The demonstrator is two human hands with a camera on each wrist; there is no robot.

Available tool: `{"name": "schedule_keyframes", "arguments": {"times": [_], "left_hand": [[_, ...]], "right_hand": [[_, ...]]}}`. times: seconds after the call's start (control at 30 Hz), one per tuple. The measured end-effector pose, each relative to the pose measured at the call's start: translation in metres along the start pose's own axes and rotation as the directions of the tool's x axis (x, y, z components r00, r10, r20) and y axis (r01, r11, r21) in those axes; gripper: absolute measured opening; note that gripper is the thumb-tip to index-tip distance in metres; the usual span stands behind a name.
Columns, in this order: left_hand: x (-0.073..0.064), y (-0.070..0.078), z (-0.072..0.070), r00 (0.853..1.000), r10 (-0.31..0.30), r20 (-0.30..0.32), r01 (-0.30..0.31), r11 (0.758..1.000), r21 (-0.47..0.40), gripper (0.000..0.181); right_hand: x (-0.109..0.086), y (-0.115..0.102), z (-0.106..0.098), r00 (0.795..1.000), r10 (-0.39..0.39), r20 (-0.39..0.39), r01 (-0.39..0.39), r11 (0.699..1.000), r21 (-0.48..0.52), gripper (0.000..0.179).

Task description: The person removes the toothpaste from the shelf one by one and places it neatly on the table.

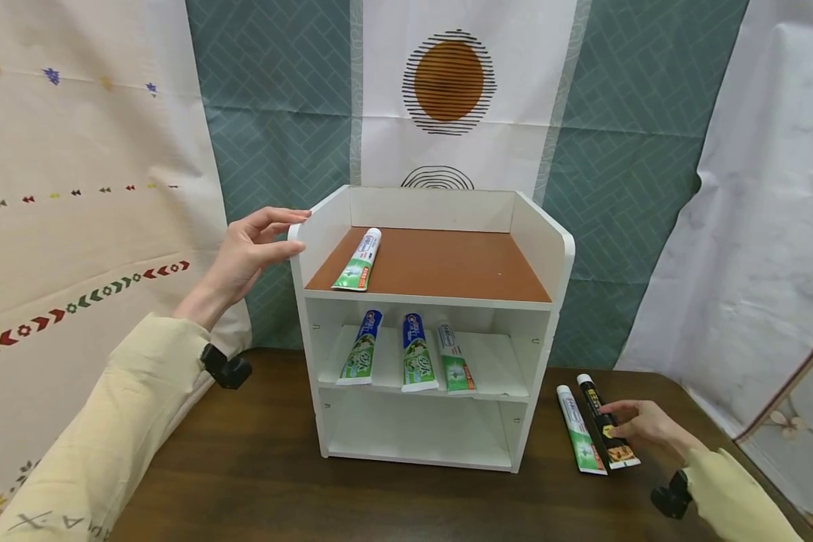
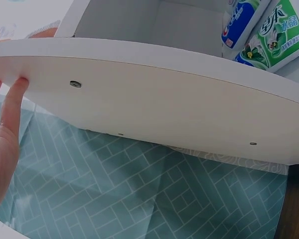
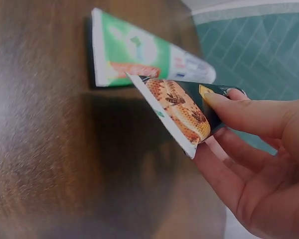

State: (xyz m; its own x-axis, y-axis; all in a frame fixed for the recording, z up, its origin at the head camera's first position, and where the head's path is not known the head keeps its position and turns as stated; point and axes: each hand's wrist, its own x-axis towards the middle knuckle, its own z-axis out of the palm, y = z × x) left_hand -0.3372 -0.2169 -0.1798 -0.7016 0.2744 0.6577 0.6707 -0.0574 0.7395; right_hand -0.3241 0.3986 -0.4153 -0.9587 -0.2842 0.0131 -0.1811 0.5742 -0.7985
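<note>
Right fingers [image 3: 254, 117]: black tube [image 3: 179, 109] is pinched against the thumb, at the worktop's [image 1: 257, 429] right end
Left fingers [image 1: 278, 216]: loosely extended, rested against the left side panel of the white shelf unit [image 1: 430, 300]
Neighbour tube [image 1: 580, 430]: green-white, laid just left of the black one
Middle shelf: two blue-green tubes [image 1: 417, 354], one green-white tube [image 1: 455, 359], lined up
Top board [image 1: 461, 263]: another green-white tube [image 1: 359, 260] is placed near the left side

Even light fills the head view; glare and dark shadow mark the right wrist's dimmer table [image 3: 45, 164].
</note>
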Motion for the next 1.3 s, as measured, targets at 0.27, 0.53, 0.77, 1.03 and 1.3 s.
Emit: {"name": "schedule_keyframes", "arguments": {"times": [0.27,0.53,0.77,1.03,1.3], "left_hand": [[0.002,-0.001,0.001,1.0,-0.005,0.005,0.005,1.0,-0.004,0.03],[0.001,0.0,0.0,1.0,0.018,0.004,-0.018,1.0,-0.024,0.031],[0.0,0.001,-0.001,1.0,0.007,0.0,-0.007,1.0,-0.025,0.031],[0.0,0.0,0.001,1.0,-0.001,0.006,0.001,1.0,-0.025,0.031],[-0.001,0.0,0.0,1.0,-0.001,-0.002,0.001,1.0,-0.01,0.032]], "right_hand": [[0.0,0.017,0.01,0.986,0.163,-0.023,-0.157,0.971,0.179,0.046],[0.003,0.019,0.012,0.98,0.178,-0.085,-0.168,0.979,0.113,0.044],[0.005,0.02,0.013,0.987,0.155,-0.051,-0.147,0.979,0.139,0.043],[0.001,0.02,0.008,0.991,0.134,-0.015,-0.133,0.989,0.062,0.043],[0.002,0.025,0.005,1.0,0.006,0.012,-0.006,0.998,0.056,0.04]]}}
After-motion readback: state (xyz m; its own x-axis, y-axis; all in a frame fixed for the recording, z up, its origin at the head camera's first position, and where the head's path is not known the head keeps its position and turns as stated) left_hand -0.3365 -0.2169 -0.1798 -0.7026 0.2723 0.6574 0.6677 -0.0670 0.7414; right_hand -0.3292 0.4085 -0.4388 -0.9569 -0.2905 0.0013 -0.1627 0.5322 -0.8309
